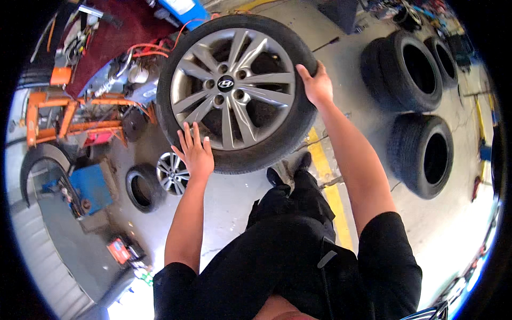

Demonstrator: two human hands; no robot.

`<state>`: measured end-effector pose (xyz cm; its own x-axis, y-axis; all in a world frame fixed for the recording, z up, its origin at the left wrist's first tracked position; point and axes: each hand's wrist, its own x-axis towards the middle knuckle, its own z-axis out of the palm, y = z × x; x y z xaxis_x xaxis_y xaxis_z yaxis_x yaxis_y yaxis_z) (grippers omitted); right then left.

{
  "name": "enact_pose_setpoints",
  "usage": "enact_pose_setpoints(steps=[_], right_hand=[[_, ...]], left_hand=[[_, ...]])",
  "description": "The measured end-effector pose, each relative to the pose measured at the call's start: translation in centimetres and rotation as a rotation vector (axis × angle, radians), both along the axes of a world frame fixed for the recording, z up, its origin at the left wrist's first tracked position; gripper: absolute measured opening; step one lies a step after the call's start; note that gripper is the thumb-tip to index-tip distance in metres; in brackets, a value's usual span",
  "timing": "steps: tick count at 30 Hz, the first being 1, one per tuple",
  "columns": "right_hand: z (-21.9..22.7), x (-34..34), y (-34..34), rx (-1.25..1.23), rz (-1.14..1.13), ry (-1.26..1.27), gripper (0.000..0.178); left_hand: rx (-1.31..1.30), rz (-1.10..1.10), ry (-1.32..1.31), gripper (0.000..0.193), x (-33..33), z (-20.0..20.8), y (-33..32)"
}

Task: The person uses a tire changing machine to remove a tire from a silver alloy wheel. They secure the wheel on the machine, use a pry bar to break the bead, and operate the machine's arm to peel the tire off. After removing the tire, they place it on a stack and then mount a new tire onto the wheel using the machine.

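A car wheel (226, 84) with a silver multi-spoke alloy rim and a black tyre (256, 159) is in front of me, its outer face turned up toward me. My right hand (317, 85) grips the tyre's right edge, thumb on the sidewall and the other fingers over the tread, partly hidden. At the lower left of the wheel, my left hand (195, 151) lies against the sidewall with its fingers spread, the fingertips reaching to the rim's edge. What supports the wheel from below is hidden behind it.
Several loose tyres (421, 157) stand on the floor at the right. Left of my legs are a small tyre (141, 188) and another silver rim (173, 173). An orange metal frame (64, 120) and a blue box (92, 186) stand at the left. A yellow line (329, 184) crosses the floor.
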<state>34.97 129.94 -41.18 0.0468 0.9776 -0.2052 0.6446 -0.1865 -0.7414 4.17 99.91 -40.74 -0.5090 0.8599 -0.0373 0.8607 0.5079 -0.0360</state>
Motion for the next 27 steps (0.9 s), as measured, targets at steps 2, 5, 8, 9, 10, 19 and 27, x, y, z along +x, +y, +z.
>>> enact_pose_setpoints(steps=[2,5,8,9,10,19,27], right_hand=[[-1.0,1.6,-0.1,-0.033,-0.012,0.073,0.104],[-4.8,5.5,-1.7,-0.085,-0.023,0.295,0.105],[-6.6,10.2,-7.5,-0.205,0.068,0.459,0.106],[-9.1,12.9,-9.9,-0.247,0.088,0.459,0.106],[-11.0,15.5,-11.9,-0.330,0.052,0.460,0.105],[-0.2,14.4,-5.7,-0.322,0.191,0.375,0.117],[-1.8,7.3,0.2,-0.506,0.368,0.130,0.145]], left_hand=[[0.007,-0.085,0.066,0.072,0.9,-0.1,1.1],[0.138,-0.472,-0.130,0.078,8.7,2.6,4.6],[0.072,-0.667,-0.349,0.080,16.9,3.6,7.7],[0.040,-0.756,-0.383,0.080,19.4,3.1,9.2],[0.021,-0.838,-0.413,0.080,21.3,3.1,11.2],[-0.141,-0.980,-0.420,0.071,23.5,3.0,16.5],[-0.162,-1.058,-0.438,0.064,23.5,0.2,16.0]])
